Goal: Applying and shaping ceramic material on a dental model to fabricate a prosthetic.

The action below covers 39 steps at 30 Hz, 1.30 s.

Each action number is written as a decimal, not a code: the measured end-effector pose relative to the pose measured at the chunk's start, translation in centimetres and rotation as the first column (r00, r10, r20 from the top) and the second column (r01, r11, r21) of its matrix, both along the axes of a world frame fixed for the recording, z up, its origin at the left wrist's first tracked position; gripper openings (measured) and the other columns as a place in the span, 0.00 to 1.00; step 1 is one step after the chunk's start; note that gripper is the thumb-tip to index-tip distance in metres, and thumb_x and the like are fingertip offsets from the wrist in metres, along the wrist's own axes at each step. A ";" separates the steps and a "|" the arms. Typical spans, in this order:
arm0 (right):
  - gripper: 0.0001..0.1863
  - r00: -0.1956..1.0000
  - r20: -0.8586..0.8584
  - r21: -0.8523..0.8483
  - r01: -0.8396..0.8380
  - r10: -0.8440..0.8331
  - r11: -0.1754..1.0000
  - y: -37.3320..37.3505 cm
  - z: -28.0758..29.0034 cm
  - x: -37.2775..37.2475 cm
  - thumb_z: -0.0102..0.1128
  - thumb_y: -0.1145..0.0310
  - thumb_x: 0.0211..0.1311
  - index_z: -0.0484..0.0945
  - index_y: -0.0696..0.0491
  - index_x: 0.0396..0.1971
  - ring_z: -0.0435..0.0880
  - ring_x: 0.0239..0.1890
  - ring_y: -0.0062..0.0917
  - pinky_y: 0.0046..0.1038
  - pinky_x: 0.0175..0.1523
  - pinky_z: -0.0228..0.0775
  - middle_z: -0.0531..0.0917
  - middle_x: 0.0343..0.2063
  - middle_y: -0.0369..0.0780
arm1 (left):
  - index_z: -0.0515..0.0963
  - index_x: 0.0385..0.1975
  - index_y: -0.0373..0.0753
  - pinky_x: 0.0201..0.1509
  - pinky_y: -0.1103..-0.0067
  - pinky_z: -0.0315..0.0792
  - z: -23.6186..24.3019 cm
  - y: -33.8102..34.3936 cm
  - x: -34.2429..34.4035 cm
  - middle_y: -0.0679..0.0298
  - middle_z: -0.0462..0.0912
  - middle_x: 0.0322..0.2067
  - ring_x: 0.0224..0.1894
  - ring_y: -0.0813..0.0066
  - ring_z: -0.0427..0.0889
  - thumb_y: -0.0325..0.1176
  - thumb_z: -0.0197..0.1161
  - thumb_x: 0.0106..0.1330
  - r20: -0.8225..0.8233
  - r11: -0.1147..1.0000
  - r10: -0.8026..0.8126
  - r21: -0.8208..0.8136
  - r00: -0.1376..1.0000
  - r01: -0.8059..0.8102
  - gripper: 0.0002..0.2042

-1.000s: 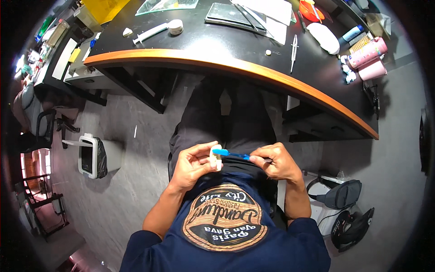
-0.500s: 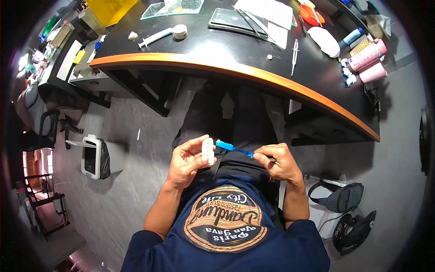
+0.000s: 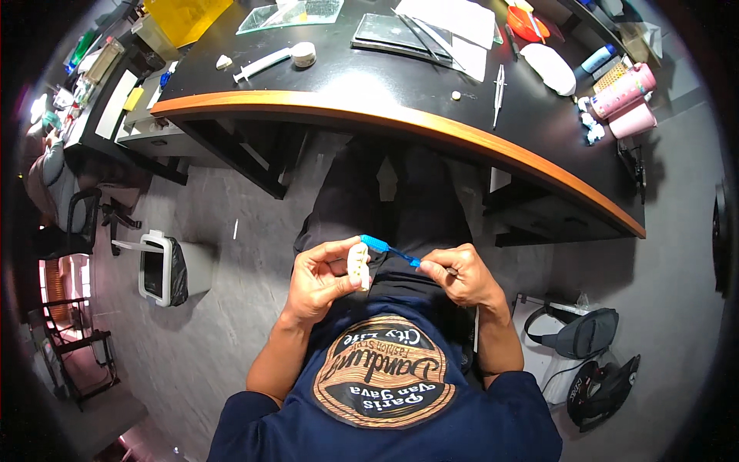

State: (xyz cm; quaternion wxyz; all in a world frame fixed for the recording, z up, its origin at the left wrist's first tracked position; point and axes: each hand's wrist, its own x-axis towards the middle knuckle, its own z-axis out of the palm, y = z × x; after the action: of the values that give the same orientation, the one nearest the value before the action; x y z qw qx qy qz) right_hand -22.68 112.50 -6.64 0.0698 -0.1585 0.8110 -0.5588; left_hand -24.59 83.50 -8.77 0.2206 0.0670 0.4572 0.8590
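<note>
My left hand (image 3: 317, 279) grips a cream-coloured dental cast (image 3: 358, 267) between thumb and fingers, with its row of teeth turned to the right. Held in my right hand (image 3: 460, 275) is a blue toothbrush (image 3: 389, 249), pointing left. The brush head lies at the cast's upper end and seems to touch it. Part of the handle is hidden in my right fist. Both hands are above my lap, below the desk's front edge.
On the black desk (image 3: 369, 115) lie a syringe (image 3: 263, 65), a small round jar (image 3: 303, 55), tweezers (image 3: 499, 96), a glass slab (image 3: 289, 17) and an orange bowl (image 3: 526, 26). A lidded bin (image 3: 158, 269) stands on the floor at left; a grey bag (image 3: 589, 333) is at right.
The toothbrush has moved left and slightly up, onto the cast's upper end, with my right hand following. My left hand has tilted the cast and shifted it a little right and down.
</note>
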 end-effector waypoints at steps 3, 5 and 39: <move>0.09 0.999 -0.011 0.052 0.049 -0.049 0.997 1.2 0.6 0.1 0.64 0.72 0.70 0.86 0.62 0.34 0.84 0.24 0.23 0.24 0.31 0.73 0.86 0.23 0.43 | 0.74 0.63 0.28 0.53 0.68 0.87 0.1 0.6 -0.1 0.50 0.83 0.52 0.50 0.66 0.87 0.20 0.76 0.57 -0.015 1.000 0.020 0.000 1.000 -0.020 0.31; 0.08 0.991 -0.062 0.094 0.124 -0.119 0.988 2.4 1.5 0.0 0.64 0.72 0.69 0.87 0.61 0.34 0.82 0.23 0.23 0.25 0.30 0.72 0.86 0.23 0.42 | 0.73 0.63 0.29 0.52 0.69 0.87 0.2 0.6 -0.3 0.51 0.83 0.51 0.48 0.67 0.87 0.20 0.75 0.58 -0.031 0.993 0.102 -0.061 0.994 -0.104 0.30; 0.06 0.365 -0.804 0.167 0.896 -0.469 0.412 18.6 6.1 -12.2 0.68 0.71 0.62 0.88 0.56 0.35 0.84 0.33 0.34 0.35 0.40 0.74 0.83 0.29 0.41 | 0.69 0.67 0.32 0.60 0.68 0.82 -13.4 1.6 -7.9 0.59 0.82 0.55 0.55 0.69 0.84 0.26 0.71 0.65 0.306 0.880 -0.469 0.081 0.828 0.468 0.30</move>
State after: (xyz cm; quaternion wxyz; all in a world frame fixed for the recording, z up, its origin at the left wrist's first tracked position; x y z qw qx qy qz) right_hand -34.86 131.05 -0.51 -0.4261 0.0687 0.8889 -0.1538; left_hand -32.47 85.08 -22.12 0.4948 0.0384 0.3843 0.7785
